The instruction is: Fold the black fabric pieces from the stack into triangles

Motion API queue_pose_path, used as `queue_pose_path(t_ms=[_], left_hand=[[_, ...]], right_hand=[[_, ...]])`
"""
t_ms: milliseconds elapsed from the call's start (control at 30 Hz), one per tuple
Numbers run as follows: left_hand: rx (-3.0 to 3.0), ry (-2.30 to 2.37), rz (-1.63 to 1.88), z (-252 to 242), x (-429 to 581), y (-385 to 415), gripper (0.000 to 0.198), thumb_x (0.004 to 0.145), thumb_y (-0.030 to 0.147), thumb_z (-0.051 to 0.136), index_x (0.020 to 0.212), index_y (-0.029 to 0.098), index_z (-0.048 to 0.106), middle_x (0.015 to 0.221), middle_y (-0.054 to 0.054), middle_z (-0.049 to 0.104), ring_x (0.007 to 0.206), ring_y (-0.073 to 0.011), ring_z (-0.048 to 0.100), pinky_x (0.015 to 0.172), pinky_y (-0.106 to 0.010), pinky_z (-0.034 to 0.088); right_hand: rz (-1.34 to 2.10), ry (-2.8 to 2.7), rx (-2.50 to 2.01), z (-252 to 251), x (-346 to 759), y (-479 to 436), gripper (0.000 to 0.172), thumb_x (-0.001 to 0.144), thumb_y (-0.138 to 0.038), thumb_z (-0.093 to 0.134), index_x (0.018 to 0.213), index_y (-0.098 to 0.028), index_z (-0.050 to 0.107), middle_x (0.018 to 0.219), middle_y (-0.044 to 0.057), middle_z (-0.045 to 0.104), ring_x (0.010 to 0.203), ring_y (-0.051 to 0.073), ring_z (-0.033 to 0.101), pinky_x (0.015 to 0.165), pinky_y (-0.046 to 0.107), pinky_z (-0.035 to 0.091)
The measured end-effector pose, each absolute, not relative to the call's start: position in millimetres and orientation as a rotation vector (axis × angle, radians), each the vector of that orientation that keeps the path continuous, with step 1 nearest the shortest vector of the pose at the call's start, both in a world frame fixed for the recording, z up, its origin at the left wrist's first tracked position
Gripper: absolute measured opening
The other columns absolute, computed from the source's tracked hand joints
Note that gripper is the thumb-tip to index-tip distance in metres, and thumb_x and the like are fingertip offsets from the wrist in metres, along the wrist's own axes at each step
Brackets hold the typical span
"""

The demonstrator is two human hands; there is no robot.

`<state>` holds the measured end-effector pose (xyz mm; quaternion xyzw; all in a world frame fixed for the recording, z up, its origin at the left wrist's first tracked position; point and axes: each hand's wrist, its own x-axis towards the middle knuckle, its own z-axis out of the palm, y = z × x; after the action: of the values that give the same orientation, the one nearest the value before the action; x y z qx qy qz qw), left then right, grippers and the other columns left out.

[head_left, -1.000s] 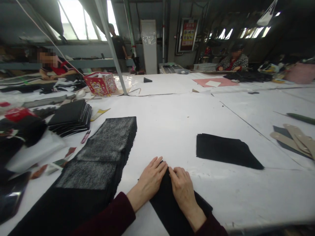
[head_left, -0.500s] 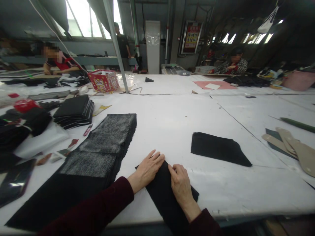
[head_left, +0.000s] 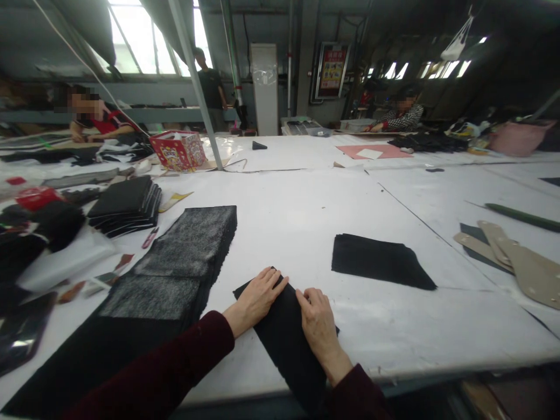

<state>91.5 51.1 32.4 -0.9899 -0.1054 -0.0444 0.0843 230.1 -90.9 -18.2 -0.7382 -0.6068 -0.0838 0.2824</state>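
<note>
A black fabric piece lies before me, folded, and its near end hangs over the table's front edge. My left hand rests flat on its far end, the fingers stretched out. At the fabric's right side is my right hand, its fingers curled and closed on the edge; the fingertips are partly hidden. Left of my hands lies a long stack of black fabric pieces, some with grey speckled faces. To the right, another black fabric piece lies flat on the white table.
Folded black fabric, a phone-like dark object and scraps lie left. Beige pattern pieces lie right. A pole and a red box stand farther back. Several people are beyond the table.
The view has shifted slightly. Both hands stay on the fabric in nearly the same pose. Less of the fabric corner shows to the right of my right hand.
</note>
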Motion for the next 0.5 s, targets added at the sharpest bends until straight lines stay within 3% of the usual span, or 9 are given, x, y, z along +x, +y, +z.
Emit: queue_pose_path(t_ms=[267,367,500], left_hand=[[-3.020,-0.240,-0.116,34.5,94.9,48.6,0.060,0.080,0.005,0.043,0.139,0.013,0.039,0.121,-0.012,0.054,0.117,-0.0236,0.048,0.107,-0.037,0.037],[-3.001,-0.224,-0.085,35.4,93.9,43.9,0.067,0.079,0.004,0.045,0.144,0.018,0.034,0.122,-0.011,0.053,0.115,-0.0243,0.049,0.105,-0.039,0.037],[-2.990,-0.186,-0.079,39.6,97.7,37.1,0.063,0.080,0.003,0.044,0.141,0.018,0.038,0.123,-0.012,0.052,0.116,-0.0252,0.049,0.106,-0.042,0.036]], right_hand=[[-0.282,-1.669,-1.990,-14.7,233.1,-105.3,0.029,0.092,-0.009,0.048,0.117,-0.016,0.061,0.090,0.007,0.055,0.085,0.020,0.046,0.076,0.033,0.037],[-0.260,-1.671,-2.007,-13.7,234.0,-110.7,0.030,0.092,-0.009,0.047,0.118,-0.016,0.061,0.092,0.007,0.054,0.086,0.021,0.046,0.077,0.034,0.037],[-0.244,-1.675,-2.039,-13.3,236.3,-116.3,0.029,0.093,-0.009,0.046,0.117,-0.016,0.060,0.092,0.007,0.054,0.086,0.022,0.046,0.078,0.035,0.036]])
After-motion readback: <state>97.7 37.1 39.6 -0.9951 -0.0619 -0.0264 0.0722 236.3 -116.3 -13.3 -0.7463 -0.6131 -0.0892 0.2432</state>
